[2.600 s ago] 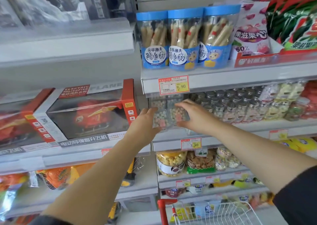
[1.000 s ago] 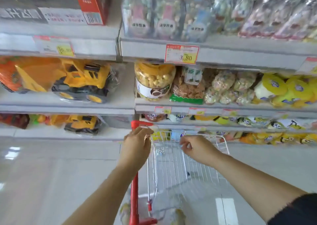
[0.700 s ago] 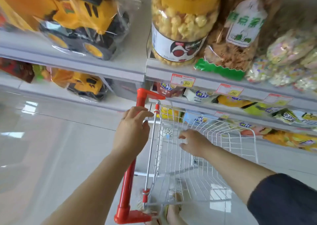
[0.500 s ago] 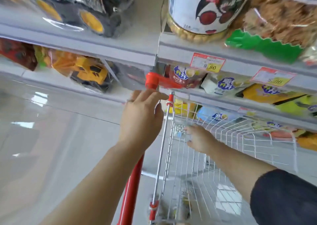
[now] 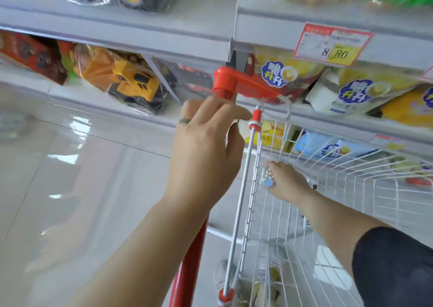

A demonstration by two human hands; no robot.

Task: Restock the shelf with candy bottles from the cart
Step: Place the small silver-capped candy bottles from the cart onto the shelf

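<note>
Head view: shelf point(image 5: 164, 42) across the top, wire cart point(image 5: 375, 189) drawn up under it; step in hand looks like fetching a candy bottle point(image 5: 266, 178), which sits in the cart basket against the handle-side wall. Left hand point(image 5: 206, 152) open, fingers straight, laid over the end of the red handle point(image 5: 246, 85); right hand point(image 5: 288, 185) reaches down into the basket, touching the bottle, closure cannot be told. Next move probably calls for a firm grip, then a lift clear of the wire rim.

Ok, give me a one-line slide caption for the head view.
Right hand reaches a small clear candy bottle in the white wire cart; left hand rests at its red plastic handle.
</note>
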